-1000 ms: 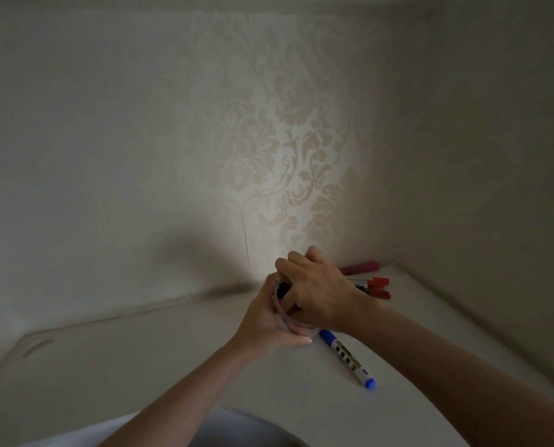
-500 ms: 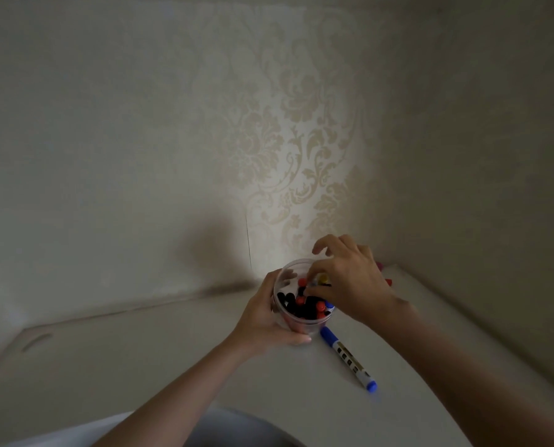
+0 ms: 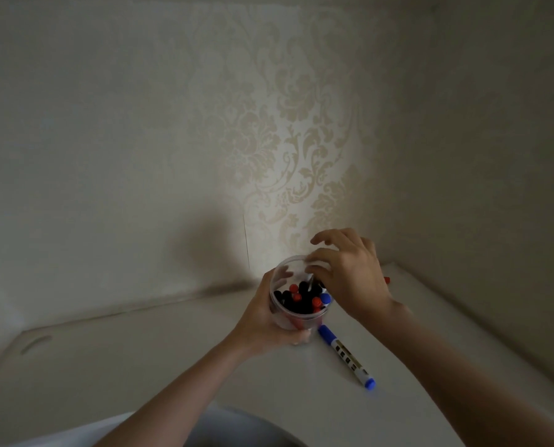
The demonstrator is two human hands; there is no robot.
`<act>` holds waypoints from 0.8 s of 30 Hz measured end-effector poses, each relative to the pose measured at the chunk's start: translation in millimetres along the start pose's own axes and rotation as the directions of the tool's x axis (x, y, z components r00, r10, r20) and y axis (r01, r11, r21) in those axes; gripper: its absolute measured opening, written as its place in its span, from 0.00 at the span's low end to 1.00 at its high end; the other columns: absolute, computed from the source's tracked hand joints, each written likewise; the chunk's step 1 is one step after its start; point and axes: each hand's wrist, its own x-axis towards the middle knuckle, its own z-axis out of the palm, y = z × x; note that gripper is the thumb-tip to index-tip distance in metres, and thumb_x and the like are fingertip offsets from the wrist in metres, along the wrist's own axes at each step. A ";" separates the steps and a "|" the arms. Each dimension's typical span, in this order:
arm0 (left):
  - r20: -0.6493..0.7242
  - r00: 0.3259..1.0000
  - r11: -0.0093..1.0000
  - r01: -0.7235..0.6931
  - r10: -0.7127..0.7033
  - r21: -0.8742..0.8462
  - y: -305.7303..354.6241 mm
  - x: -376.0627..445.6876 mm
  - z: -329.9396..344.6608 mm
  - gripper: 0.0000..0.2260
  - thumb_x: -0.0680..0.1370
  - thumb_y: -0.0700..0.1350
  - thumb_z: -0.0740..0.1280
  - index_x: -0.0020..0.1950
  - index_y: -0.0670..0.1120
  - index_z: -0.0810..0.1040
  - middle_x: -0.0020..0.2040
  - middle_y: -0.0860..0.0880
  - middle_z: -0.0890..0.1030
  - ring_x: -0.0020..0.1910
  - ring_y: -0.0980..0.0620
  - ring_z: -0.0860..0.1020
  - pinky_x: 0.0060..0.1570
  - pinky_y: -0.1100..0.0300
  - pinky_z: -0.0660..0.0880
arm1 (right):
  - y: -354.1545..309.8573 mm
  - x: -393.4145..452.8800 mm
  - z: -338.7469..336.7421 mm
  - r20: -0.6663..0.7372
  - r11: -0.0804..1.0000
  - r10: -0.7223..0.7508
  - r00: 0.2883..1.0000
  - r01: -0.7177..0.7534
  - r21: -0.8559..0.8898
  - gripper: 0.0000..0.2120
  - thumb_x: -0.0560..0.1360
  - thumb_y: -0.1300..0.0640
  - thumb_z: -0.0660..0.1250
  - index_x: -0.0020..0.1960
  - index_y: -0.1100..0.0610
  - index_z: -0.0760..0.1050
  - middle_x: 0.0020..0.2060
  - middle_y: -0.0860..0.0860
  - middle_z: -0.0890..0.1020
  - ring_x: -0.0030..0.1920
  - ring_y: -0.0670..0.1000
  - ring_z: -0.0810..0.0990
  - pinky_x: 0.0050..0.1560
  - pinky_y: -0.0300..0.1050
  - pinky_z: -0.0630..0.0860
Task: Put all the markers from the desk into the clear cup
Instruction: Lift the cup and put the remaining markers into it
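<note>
Wallpaper [image 3: 295, 130]: cream w/ damask floral pattern, lit patch in centre, rest dim. Thin vertical seam [image 3: 246, 240] in wall just left of lit patch. Dark shadow [image 3: 204, 250] on wall left of seam, near desk's back edge. Plain side wall [image 3: 495, 156] on right, meets back wall at corner. Pale grey-blue cloth [image 3: 224, 427] at bottom edge, blurry, can't tell what.

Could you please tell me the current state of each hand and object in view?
Clear plastic cup: upright, holding black, red and blue markers.
Blue-capped white marker: lying on the desk, outside the cup.
Left hand: gripping the cup's side.
Right hand: over the rim, fingers spread.
</note>
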 end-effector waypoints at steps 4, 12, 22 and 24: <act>0.031 0.999 1.000 -0.014 0.015 -0.023 5.0 0.5 2.2 0.48 0.61 0.37 0.82 0.73 0.56 0.60 0.63 0.68 0.73 0.67 0.66 0.71 0.58 0.72 0.73 | 1.1 4.0 -1.4 0.002 0.975 0.107 0.994 -0.105 0.196 0.04 0.68 0.54 0.75 0.41 0.51 0.81 0.43 0.45 0.81 0.39 0.47 0.79 0.38 0.44 0.79; -0.075 0.997 0.999 -0.032 0.032 0.001 15.8 6.7 5.5 0.44 0.58 0.47 0.85 0.69 0.55 0.68 0.67 0.60 0.74 0.70 0.60 0.71 0.69 0.56 0.72 | 5.1 -9.6 0.9 0.029 0.974 0.085 0.996 -0.090 0.207 0.05 0.73 0.56 0.69 0.47 0.52 0.83 0.47 0.47 0.82 0.44 0.48 0.80 0.41 0.46 0.80; -0.055 0.994 0.991 -0.087 0.093 0.106 13.5 5.4 -4.0 0.44 0.57 0.45 0.85 0.68 0.53 0.69 0.64 0.64 0.74 0.66 0.60 0.73 0.63 0.61 0.75 | 29.3 -80.0 -7.9 0.299 0.859 0.443 0.845 -0.496 0.128 0.12 0.73 0.43 0.66 0.53 0.48 0.75 0.42 0.42 0.77 0.40 0.42 0.77 0.37 0.34 0.70; -0.044 0.995 0.990 -0.080 0.086 0.120 9.8 6.6 -8.5 0.44 0.57 0.44 0.86 0.69 0.53 0.69 0.65 0.63 0.73 0.67 0.59 0.73 0.66 0.54 0.75 | 24.1 -106.5 10.2 0.578 0.842 0.451 0.681 -0.539 -0.022 0.20 0.70 0.37 0.67 0.56 0.46 0.71 0.46 0.43 0.77 0.44 0.44 0.76 0.41 0.36 0.72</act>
